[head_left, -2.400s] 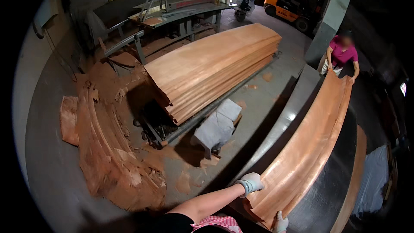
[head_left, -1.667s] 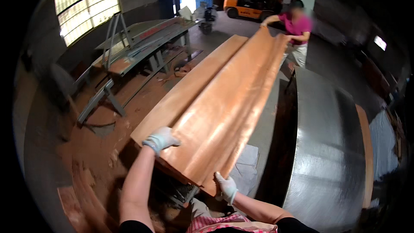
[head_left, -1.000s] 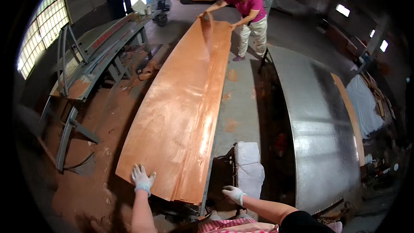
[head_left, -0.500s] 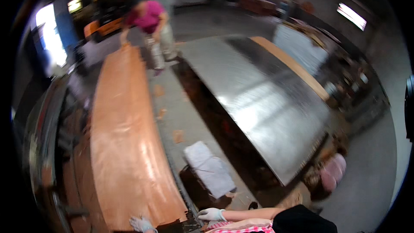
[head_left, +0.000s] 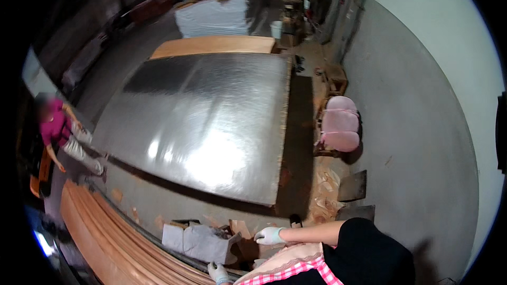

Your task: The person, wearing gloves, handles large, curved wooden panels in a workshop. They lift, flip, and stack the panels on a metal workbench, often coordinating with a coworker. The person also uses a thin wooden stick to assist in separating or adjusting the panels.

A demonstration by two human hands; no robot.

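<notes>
Cloth (head_left: 203, 244) between wooden sheet stack (head_left: 113, 232) and shiny table (head_left: 211, 111), near right hand (head_left: 270, 236).

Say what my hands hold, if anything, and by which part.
Your right hand holds nothing; your left hand is by the wood sheets, any hold unclear.

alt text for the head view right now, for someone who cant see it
A person's gloved left hand is beside a long stack of thin wood sheets, and the gloved right hand is near a grey, cloth-covered block. A large shiny-topped table fills the middle; a co-worker in magenta stands near the stack's far end.
</notes>
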